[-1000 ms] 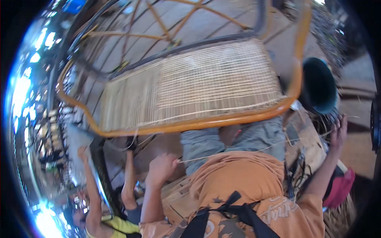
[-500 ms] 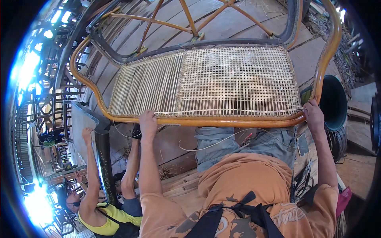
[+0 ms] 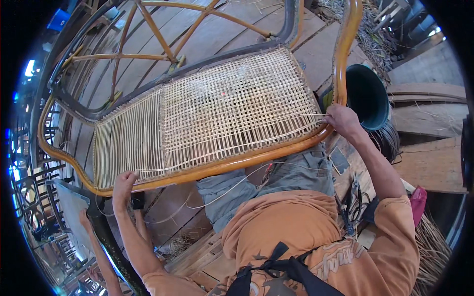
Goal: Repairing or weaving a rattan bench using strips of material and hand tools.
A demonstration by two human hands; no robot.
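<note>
Both hands just beyond lap. Left hand: fingers pinched narrow on pale cane strand, at front edge of panel. Right hand: fingers closed on strand at front right corner. Woven cane panel between and beyond fingers, inside glossy orange-brown frame: right part open lattice, left part parallel strands. Dark green bucket past right hand.

Orange short-sleeved shirt, folded at the far hem; pale lettering right of centre, dark print at the near side; black strap knotted; grey-blue trousers, creased
</note>
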